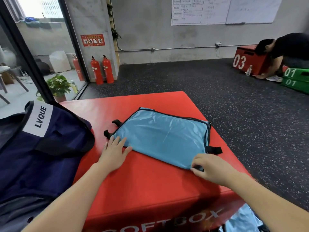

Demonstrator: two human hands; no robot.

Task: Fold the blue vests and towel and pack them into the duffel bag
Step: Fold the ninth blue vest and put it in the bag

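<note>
We worked on the red soft box (pixel 150 190), where a blue vest (pixel 163 138), already folded, lay toward its far right corner. Our left hand (pixel 113 152) pressed flat, fingers spread, on the vest's near left corner, apparently to anchor it, while our right hand (pixel 209 168) pinched the near right corner. The duffel bag (pixel 38 158) sat at the box's left edge, seemingly within reach for packing.

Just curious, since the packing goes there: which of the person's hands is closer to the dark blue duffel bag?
Left. The left hand rests flat at the folded vest's near-left corner, beside the duffel bag. The right hand pinches the vest's opposite near corner, farther away.
</note>
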